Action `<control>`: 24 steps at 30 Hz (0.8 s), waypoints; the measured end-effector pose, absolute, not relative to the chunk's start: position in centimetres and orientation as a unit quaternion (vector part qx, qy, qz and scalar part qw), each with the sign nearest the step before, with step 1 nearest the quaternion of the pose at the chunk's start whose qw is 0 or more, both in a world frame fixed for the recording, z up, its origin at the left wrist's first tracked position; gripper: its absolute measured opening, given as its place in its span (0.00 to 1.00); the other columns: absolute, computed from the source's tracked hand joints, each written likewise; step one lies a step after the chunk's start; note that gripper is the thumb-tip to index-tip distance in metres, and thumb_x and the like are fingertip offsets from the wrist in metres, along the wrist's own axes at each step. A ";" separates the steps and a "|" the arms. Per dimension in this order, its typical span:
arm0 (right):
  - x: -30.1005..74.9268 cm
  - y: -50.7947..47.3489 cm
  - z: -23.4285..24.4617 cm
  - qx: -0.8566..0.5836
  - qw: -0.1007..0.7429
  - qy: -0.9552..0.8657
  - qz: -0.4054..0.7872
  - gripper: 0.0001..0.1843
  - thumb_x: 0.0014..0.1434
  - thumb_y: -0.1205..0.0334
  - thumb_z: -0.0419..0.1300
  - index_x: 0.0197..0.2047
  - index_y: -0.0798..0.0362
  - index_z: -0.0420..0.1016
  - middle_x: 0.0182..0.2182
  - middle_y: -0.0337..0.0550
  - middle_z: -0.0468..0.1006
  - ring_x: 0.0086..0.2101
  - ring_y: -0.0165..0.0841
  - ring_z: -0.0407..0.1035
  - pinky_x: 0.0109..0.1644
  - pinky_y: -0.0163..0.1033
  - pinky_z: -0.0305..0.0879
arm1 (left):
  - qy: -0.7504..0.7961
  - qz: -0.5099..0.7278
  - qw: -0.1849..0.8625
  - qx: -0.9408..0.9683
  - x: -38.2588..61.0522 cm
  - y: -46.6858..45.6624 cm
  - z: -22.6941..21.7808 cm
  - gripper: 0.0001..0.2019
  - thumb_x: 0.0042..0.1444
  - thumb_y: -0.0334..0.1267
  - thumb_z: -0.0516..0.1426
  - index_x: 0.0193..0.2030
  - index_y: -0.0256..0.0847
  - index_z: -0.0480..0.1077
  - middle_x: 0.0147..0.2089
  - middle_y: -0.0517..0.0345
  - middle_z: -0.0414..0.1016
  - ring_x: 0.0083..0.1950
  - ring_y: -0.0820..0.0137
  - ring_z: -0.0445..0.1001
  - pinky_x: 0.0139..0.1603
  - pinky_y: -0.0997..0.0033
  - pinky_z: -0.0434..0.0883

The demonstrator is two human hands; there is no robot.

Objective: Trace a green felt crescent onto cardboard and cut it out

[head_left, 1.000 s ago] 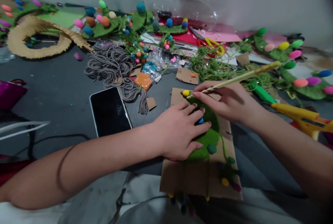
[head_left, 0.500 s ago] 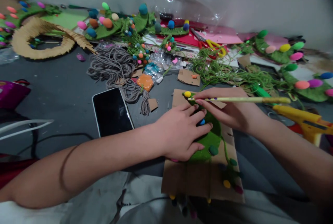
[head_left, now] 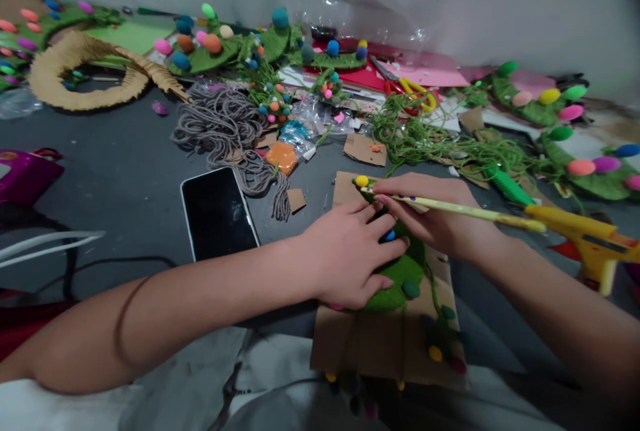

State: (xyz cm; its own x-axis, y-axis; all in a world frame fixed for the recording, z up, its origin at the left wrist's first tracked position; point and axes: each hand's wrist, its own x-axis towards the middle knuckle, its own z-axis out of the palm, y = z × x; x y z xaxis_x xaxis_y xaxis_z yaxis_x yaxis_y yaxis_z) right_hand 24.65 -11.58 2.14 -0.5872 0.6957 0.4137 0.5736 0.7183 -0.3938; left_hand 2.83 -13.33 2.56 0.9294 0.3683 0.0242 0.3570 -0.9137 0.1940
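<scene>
A green felt piece with coloured egg-shaped balls lies on a cardboard sheet. My left hand rests across it, fingers spread, pressing it against the cardboard. Between them a blue ball peeks out. My right hand pinches a thin pale-yellow stick with dark spots near its tip. That tip sits just below a yellow ball at the felt's far end; contact cannot be made out. My left hand covers much of the felt.
A phone lies left of the cardboard, near grey cord. To the right is a yellow glue gun. Tangled green yarn, scissors, a tan wrapped ring and decorated green pieces line the back.
The stick's rear end has dipped lower and slightly left as my right hand tilts it; its tip stays near the yellow ball. My left hand holds its place. The view has shifted slightly.
</scene>
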 end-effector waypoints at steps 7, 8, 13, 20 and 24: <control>24.7 -12.1 2.3 -0.364 0.254 -0.890 0.106 0.10 0.70 0.68 0.62 0.52 0.49 0.80 0.47 0.47 0.87 0.45 0.40 0.82 0.49 0.42 0.77 | 0.185 0.033 0.098 0.977 2.8 -13.4 2.7 0.27 0.71 0.52 0.53 0.69 0.39 0.72 0.67 0.35 0.71 0.71 0.43 0.69 0.75 0.45 0.61; 24.7 -12.1 2.3 -0.365 0.261 -0.887 0.106 0.09 0.70 0.68 0.62 0.51 0.49 0.80 0.46 0.47 0.88 0.45 0.39 0.83 0.49 0.42 0.77 | 0.184 0.033 0.098 0.977 2.8 -13.4 2.6 0.28 0.71 0.52 0.53 0.69 0.39 0.71 0.67 0.36 0.71 0.71 0.43 0.69 0.76 0.45 0.61; 24.7 -12.2 2.2 -0.373 0.278 -0.877 0.121 0.08 0.71 0.67 0.62 0.50 0.51 0.81 0.46 0.48 0.88 0.43 0.39 0.83 0.47 0.41 0.78 | 0.187 0.023 0.099 0.977 2.8 -13.3 2.7 0.29 0.71 0.53 0.53 0.71 0.39 0.70 0.69 0.36 0.71 0.72 0.42 0.68 0.76 0.45 0.60; 24.8 -12.3 2.5 -0.408 0.267 -0.861 0.143 0.09 0.72 0.65 0.60 0.50 0.50 0.82 0.46 0.47 0.88 0.44 0.41 0.83 0.49 0.44 0.79 | 0.189 0.021 0.097 0.977 2.8 -13.3 2.6 0.30 0.71 0.53 0.52 0.73 0.40 0.68 0.69 0.35 0.70 0.73 0.41 0.67 0.75 0.45 0.62; 24.8 -12.1 2.5 -0.415 0.258 -0.857 0.161 0.10 0.72 0.63 0.60 0.50 0.51 0.83 0.46 0.48 0.88 0.44 0.41 0.83 0.48 0.45 0.79 | 0.188 0.024 0.094 0.977 2.8 -13.3 2.6 0.31 0.71 0.54 0.52 0.74 0.40 0.67 0.69 0.36 0.70 0.73 0.42 0.68 0.75 0.46 0.63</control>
